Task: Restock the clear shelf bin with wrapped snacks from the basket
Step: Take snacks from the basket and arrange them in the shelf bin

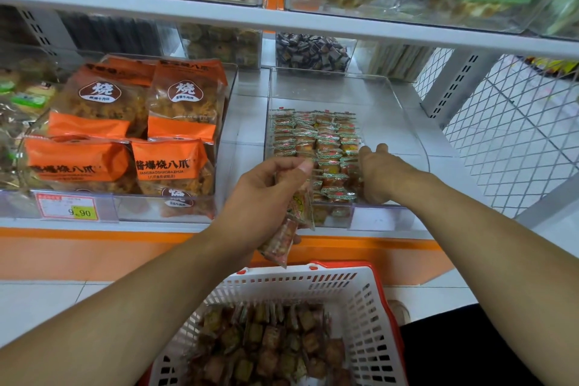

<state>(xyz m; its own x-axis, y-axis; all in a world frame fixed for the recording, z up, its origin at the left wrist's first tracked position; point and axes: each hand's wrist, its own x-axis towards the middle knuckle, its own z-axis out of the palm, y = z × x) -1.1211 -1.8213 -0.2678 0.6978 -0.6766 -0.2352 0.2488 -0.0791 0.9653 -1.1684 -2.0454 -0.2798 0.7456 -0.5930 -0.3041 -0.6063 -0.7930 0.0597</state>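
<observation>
A: Left hand (266, 194) – we saw it gripping a strip of wrapped snacks (286, 229), thumb and fingers curled round the top, strip hanging down over the shelf's front edge, just above the basket (360, 307) rim

B: Right hand (380, 172)?

A: Inside the clear shelf bin (404, 122), fingers fairly straight, pressed against the right side of the rows of stocked snacks (316, 147). We couldn't tell if it pinched one

B: The two hands?

A: Apart, stocked rows between them. Bin sat at 12 o'clock from the basket; its right part looked bare

B: Basket contents?

A: White mesh, red rim, at 6 o'clock, loose snack packs (269, 345) in it. Orange bags (138, 122) filled the bin at 9 o'clock of the clear one, price tag (67, 208) below showed 9.90
</observation>
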